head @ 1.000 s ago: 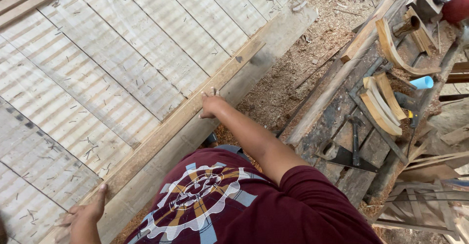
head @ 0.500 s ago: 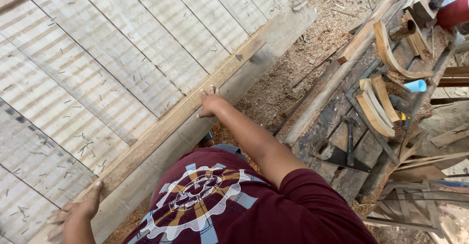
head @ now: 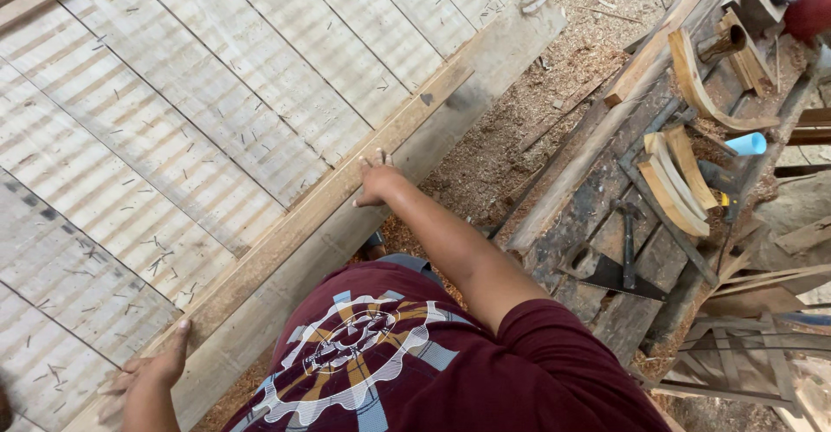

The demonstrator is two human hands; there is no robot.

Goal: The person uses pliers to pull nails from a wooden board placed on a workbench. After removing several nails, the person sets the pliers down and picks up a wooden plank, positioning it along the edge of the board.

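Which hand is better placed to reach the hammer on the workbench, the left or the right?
Probably the right hand: it rests on the long wooden strip on the side toward the workbench, where the hammer lies. The left hand presses the strip's far end.

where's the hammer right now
In the head view the hammer lies on the dark workbench at the person's right, head pointing away, beside a handsaw and just below the stack of curved wooden pieces.

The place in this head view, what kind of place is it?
Most likely a woodworking shop. Sawdust covers the floor, curved wooden pieces and a hammer lie on a rough workbench, and both hands rest on a large plank panel.
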